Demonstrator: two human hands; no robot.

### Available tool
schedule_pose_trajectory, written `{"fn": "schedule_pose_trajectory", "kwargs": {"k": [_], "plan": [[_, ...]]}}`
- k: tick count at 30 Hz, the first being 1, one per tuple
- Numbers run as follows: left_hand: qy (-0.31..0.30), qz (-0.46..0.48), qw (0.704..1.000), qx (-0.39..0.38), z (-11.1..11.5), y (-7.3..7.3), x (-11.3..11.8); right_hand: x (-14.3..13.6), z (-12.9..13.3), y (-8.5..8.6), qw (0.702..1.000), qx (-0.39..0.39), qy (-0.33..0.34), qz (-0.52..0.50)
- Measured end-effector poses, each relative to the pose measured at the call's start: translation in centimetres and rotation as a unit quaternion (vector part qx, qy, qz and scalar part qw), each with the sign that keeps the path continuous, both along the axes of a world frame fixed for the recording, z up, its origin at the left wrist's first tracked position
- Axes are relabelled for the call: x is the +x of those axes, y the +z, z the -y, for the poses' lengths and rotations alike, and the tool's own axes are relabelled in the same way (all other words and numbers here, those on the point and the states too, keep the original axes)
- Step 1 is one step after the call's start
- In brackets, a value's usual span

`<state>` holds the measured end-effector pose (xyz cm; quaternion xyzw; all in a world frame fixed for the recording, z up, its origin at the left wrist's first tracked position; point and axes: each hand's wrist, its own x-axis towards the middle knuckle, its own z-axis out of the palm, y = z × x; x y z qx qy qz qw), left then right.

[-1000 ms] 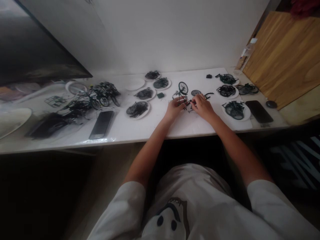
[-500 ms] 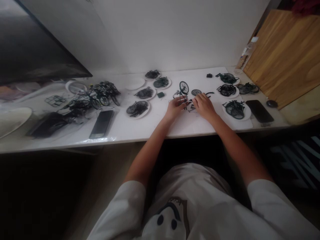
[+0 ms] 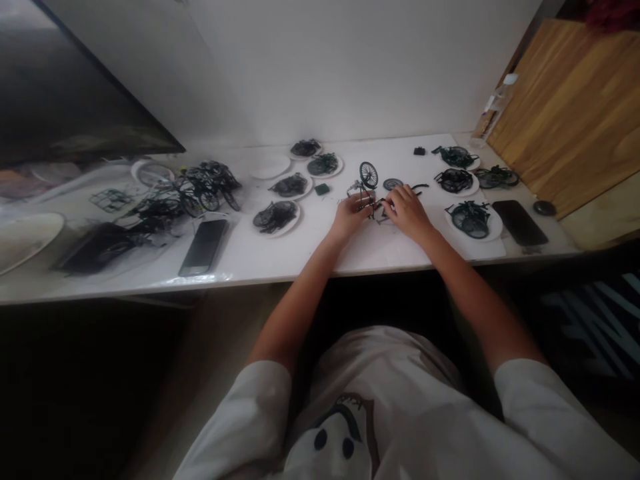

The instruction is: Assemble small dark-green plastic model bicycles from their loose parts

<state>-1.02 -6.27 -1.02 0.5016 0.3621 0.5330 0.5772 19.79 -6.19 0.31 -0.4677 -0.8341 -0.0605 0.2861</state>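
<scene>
A small dark model bicycle frame (image 3: pixel 367 202) is gripped by my left hand (image 3: pixel 352 215) near the middle of the white board. One spoked wheel (image 3: pixel 369 175) stands up at its far end. Close on the right, my right hand (image 3: pixel 406 211) has its fingers pinched together at the frame's edge; what they hold is too small to make out. Behind my right hand a loose wheel (image 3: pixel 393 184) lies flat, and a thin curved black part (image 3: pixel 419 187) pokes out beyond the fingers.
Plates of dark bicycle parts stand left (image 3: pixel 295 223) and right (image 3: pixel 495 230). Farther left are a phone (image 3: pixel 203 247) and several assembled model bicycles (image 3: pixel 210 187). At the right lie another phone (image 3: pixel 520 222) and a bottle (image 3: pixel 493 113) against a wooden board (image 3: pixel 570 113).
My right fingers have shifted very slightly beside the frame. My left hand keeps its grip, and the surrounding parts stay where they were.
</scene>
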Motion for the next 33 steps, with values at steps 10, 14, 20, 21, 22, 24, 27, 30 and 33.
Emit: {"fn": "schedule_pose_trajectory", "kwargs": {"k": [10,14,20,21,22,24,27,30,33], "plan": [[-0.003,0.002,1.000,0.001,-0.08,-0.14,-0.12,-0.02,-0.18,-0.36,1.000,-0.008,0.003,-0.003],[-0.005,0.005,1.000,0.004,-0.03,-0.11,-0.09,0.06,-0.14,-0.29,1.000,-0.008,0.005,-0.003],[-0.010,0.015,1.000,-0.001,0.05,-0.03,-0.05,0.05,-0.04,-0.09,1.000,-0.017,-0.001,-0.007],[-0.011,0.015,1.000,-0.002,0.04,-0.02,-0.04,0.02,-0.01,-0.06,1.000,-0.017,-0.002,-0.006],[-0.011,0.015,1.000,-0.003,0.03,-0.01,-0.03,-0.01,0.03,-0.02,1.000,-0.015,-0.003,-0.006],[-0.007,0.010,1.000,-0.006,0.00,-0.01,0.02,-0.06,0.16,0.09,1.000,-0.014,-0.003,-0.006],[0.014,0.002,1.000,-0.017,0.00,-0.02,0.13,-0.08,0.44,0.33,1.000,-0.013,0.002,-0.014],[0.025,0.011,0.999,-0.027,0.14,0.04,0.20,-0.10,0.71,0.51,0.999,-0.008,0.007,-0.033],[0.027,0.014,0.999,-0.035,0.32,0.21,0.19,-0.06,0.72,0.46,0.998,0.000,0.004,-0.060]]}}
